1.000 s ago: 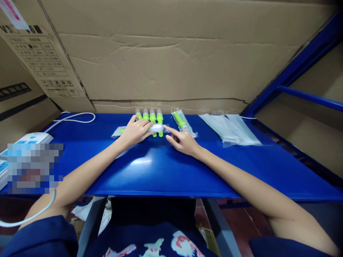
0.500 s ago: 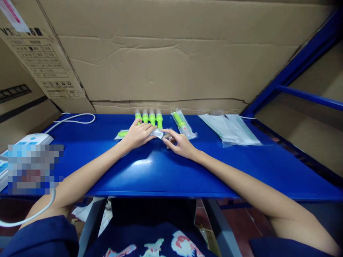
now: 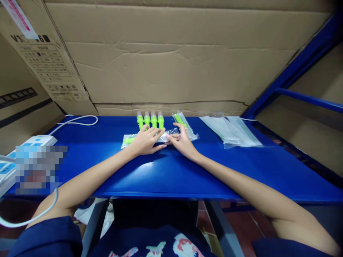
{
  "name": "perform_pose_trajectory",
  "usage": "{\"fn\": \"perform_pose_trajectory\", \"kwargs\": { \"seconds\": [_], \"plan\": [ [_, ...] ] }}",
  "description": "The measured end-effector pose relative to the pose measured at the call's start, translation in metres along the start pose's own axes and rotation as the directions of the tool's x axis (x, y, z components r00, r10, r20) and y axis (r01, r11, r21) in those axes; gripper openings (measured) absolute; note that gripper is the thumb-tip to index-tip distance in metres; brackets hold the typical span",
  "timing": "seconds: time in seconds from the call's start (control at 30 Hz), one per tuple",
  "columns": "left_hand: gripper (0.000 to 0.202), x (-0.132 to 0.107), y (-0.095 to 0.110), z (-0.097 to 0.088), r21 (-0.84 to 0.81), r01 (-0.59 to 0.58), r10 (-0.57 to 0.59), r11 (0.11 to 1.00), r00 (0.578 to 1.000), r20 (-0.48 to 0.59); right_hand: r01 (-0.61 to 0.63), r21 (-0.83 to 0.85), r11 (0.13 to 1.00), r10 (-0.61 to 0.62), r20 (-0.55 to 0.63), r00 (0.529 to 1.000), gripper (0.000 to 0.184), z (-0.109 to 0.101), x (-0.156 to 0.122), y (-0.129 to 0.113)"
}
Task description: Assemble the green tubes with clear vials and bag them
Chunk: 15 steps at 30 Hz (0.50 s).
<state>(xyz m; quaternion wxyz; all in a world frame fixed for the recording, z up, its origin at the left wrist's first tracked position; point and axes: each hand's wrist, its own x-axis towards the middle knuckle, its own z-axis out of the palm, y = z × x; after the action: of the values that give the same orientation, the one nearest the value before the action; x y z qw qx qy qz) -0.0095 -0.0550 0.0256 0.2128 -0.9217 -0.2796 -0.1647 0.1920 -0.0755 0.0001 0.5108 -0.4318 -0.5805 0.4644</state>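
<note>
A clear plastic bag (image 3: 164, 136) lies crosswise on the table, with a lime-green flashlight-like piece (image 3: 129, 140) showing at its left end. Stretched across the bag is my left hand (image 3: 146, 141), its fingers laid flat and the thumb held apart. My right hand (image 3: 184, 143) pinches the bag's right end between thumb and curled fingers, the index finger raised. Just beyond my left hand, several lime-green flashlight-like pieces (image 3: 154, 120) with clear ends stand side by side in a row. Past my right fingertips is another bagged green piece (image 3: 179, 119).
Flat clear bags (image 3: 235, 131) lie overlapping on the right of the blue table (image 3: 171, 175). A white power strip (image 3: 44, 140) with a cable (image 3: 80, 123) sits at the left. Cardboard (image 3: 171, 71) walls the back, and a blue metal frame (image 3: 268, 93) rises at the right.
My left hand has slid slightly right and nearer to me with its fingers spreading. The bag beneath has come nearer and shows more at both ends. My right index finger has lifted.
</note>
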Motion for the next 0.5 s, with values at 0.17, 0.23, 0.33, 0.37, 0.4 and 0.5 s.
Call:
{"fn": "perform_pose_trajectory", "kwargs": {
  "seconds": [0.17, 0.23, 0.33, 0.37, 0.4, 0.5],
  "plan": [
    [0.052, 0.003, -0.005, -0.006, -0.076, 0.059, -0.056, 0.995, 0.997, 0.047, 0.029, 0.019, 0.999, -0.030, 0.050, 0.998, 0.093, -0.009, 0.007, 0.000],
    [0.047, 0.005, -0.011, -0.010, -0.156, 0.129, -0.122, 0.979, 0.991, 0.054, 0.047, -0.004, 0.999, -0.047, 0.051, 0.998, 0.090, -0.012, 0.010, -0.003],
    [0.047, 0.009, -0.023, -0.015, -0.344, 0.266, -0.254, 0.900, 0.964, 0.082, 0.086, -0.052, 0.995, -0.084, 0.031, 0.996, 0.089, -0.020, 0.017, -0.011],
    [0.050, 0.012, -0.028, -0.015, -0.425, 0.300, -0.282, 0.854, 0.954, 0.105, 0.101, -0.075, 0.992, -0.099, 0.026, 0.995, 0.090, -0.024, 0.021, -0.015],
    [0.052, 0.016, -0.032, -0.014, -0.517, 0.320, -0.294, 0.794, 0.946, 0.134, 0.116, -0.103, 0.988, -0.115, 0.019, 0.993, 0.092, -0.028, 0.026, -0.020],
    [0.057, 0.033, -0.048, -0.007, -0.751, 0.318, -0.324, 0.579, 0.935, 0.146, 0.123, -0.192, 0.974, -0.096, 0.145, 0.985, 0.096, -0.042, 0.049, -0.036]
  ]
}}
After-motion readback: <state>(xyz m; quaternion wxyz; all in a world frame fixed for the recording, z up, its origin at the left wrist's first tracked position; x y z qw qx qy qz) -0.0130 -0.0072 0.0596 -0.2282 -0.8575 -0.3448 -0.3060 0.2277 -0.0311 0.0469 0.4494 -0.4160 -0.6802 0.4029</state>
